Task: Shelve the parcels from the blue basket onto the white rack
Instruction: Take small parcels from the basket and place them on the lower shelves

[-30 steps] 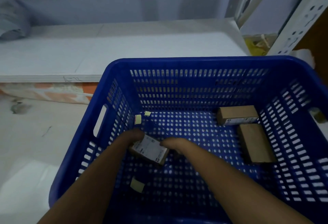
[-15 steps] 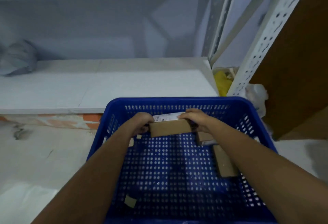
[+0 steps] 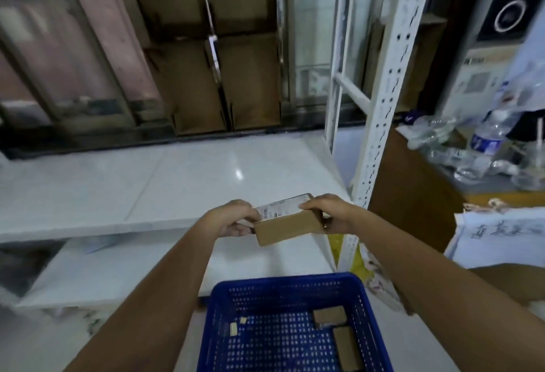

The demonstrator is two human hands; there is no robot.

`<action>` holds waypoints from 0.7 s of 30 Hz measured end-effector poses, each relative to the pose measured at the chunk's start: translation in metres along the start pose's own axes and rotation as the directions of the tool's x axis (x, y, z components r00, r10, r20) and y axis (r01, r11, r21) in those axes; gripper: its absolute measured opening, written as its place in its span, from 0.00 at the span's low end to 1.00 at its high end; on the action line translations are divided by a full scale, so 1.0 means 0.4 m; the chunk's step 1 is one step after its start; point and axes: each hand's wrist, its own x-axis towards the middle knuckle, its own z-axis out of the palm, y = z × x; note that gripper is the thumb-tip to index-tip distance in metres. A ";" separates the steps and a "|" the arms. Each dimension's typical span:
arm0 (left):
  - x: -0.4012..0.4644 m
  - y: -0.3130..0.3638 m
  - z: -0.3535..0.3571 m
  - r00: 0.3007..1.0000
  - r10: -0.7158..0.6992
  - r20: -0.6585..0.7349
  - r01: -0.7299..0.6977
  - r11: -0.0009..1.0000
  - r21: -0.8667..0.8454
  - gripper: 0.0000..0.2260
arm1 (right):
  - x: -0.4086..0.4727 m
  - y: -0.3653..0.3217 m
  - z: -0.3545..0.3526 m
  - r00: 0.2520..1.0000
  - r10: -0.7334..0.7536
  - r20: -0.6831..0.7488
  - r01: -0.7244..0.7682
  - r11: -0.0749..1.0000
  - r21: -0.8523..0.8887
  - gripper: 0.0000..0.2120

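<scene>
Both hands hold one brown parcel (image 3: 287, 228) in the air, above and beyond the far rim of the blue basket (image 3: 283, 281). The left hand (image 3: 228, 218) grips its left end with curled fingers; the right hand (image 3: 327, 212) grips the right end, fingers curled over the top edge. A white label faces up on the parcel's top side. The parcel sits level with the front edge of the white rack's middle shelf (image 3: 182, 180), near that shelf's right end and just left of the perforated white upright (image 3: 383, 124).

The shelf surface beyond the parcel is bare and glossy up to the cardboard boxes (image 3: 224, 82) standing along the back. A lower shelf (image 3: 118, 271) lies beneath, its front edge just beyond the basket.

Two parcels remain in the basket: one (image 3: 329, 315) at the right rear, another (image 3: 347, 348) just in front of it, along the right wall. Small paper scraps (image 3: 233, 329) lie at the left. Plastic bottles (image 3: 486, 135) crowd a brown counter to the right of the upright.
</scene>
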 end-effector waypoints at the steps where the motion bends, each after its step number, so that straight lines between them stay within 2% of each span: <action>1: -0.041 0.050 -0.013 0.999 -0.016 0.040 0.015 0.999 0.029 0.09 | -0.040 -0.055 -0.010 1.000 -0.014 -0.007 0.014 1.000 -0.005 0.20; 4: -0.211 0.259 -0.077 0.988 -0.045 0.146 0.035 0.997 0.072 0.09 | -0.201 -0.291 -0.053 0.997 -0.073 0.000 0.073 0.997 0.018 0.17; 6: -0.322 0.395 -0.116 0.989 -0.021 0.146 0.004 0.994 0.112 0.11 | -0.304 -0.444 -0.078 0.991 -0.137 0.001 0.137 0.990 0.025 0.15; 8: -0.423 0.516 -0.150 0.992 0.045 0.116 -0.060 0.989 0.132 0.16 | -0.393 -0.583 -0.094 0.978 -0.205 0.030 0.204 0.978 0.031 0.14; 10: -0.511 0.610 -0.165 0.983 0.143 0.118 -0.154 0.984 0.086 0.16 | -0.470 -0.690 -0.096 0.962 -0.257 0.095 0.256 0.966 0.026 0.12; 14: -0.628 0.711 -0.153 0.945 0.280 0.170 -0.259 0.956 -0.137 0.17 | -0.574 -0.820 -0.068 0.930 -0.291 0.227 0.292 0.956 0.027 0.07; 18: -0.712 0.747 -0.150 0.922 0.348 0.168 -0.267 0.888 -0.375 0.14 | -0.620 -0.867 -0.029 0.923 -0.279 0.265 0.301 0.952 -0.047 0.12; 21: -0.761 0.756 -0.150 0.934 0.329 0.137 -0.270 0.904 -0.330 0.17 | -0.640 -0.881 0.005 0.915 -0.257 0.310 0.306 0.945 -0.120 0.16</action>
